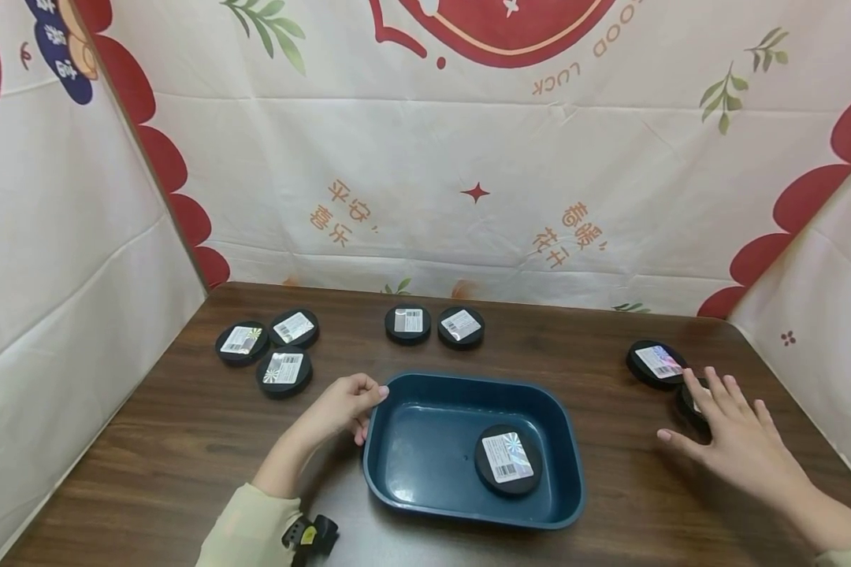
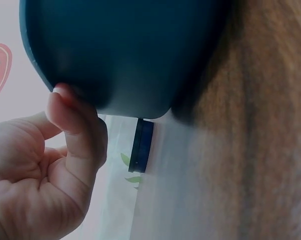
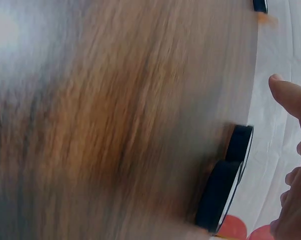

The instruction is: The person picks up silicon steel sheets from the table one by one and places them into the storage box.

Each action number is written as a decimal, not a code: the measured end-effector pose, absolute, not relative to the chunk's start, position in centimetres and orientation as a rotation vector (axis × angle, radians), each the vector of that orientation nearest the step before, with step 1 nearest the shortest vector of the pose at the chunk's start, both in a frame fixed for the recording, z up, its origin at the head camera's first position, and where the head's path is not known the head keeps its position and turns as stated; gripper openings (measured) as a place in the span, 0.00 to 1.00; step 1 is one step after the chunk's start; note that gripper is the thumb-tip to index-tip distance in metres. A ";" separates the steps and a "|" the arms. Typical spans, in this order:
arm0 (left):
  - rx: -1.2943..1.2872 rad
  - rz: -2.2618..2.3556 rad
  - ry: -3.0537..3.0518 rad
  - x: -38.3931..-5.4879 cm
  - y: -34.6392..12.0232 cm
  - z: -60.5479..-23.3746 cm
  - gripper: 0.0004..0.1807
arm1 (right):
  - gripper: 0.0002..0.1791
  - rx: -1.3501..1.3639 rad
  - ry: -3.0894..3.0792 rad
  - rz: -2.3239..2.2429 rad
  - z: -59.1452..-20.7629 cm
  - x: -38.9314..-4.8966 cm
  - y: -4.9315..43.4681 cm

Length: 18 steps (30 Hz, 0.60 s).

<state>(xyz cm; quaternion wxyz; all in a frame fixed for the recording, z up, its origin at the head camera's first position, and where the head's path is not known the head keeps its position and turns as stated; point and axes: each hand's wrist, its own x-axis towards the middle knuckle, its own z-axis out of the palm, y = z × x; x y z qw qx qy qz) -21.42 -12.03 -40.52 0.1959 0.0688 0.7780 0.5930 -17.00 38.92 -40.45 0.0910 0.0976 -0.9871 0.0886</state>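
Observation:
A blue rectangular tray (image 1: 425, 457) rests on the table, and my left hand (image 1: 343, 405) pinches its left rim near the far corner. The left wrist view shows the thumb and curled fingers (image 2: 85, 145) at the tray's edge. Inside the tray, right of its middle, lies a flat black round disc (image 1: 508, 461) with a white barcode label. My right hand (image 1: 737, 437) hovers with spread fingers over a second black disc (image 1: 689, 411), partly hiding it. Just beyond lies another labelled disc (image 1: 655, 364); this pair appears edge-on in the right wrist view, below the thumb.
Three more black discs (image 1: 284, 370) sit clustered at the table's left. Behind the tray are two side by side, a left one (image 1: 407, 324) and a right one (image 1: 461, 327). A printed white cloth (image 1: 425, 157) hangs along the back and sides of the brown wooden table (image 1: 163, 449).

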 end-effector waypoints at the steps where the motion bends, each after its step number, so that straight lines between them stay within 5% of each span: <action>1: 0.194 1.659 2.183 -21.4 -12.0 -40.5 0.15 | 0.55 0.276 -2.934 0.273 -40.5 -17.1 39.1; 18: 0.177 1.645 2.204 -21.3 -12.0 -40.3 0.15 | 0.57 0.118 -2.944 0.394 -41.6 -17.9 41.6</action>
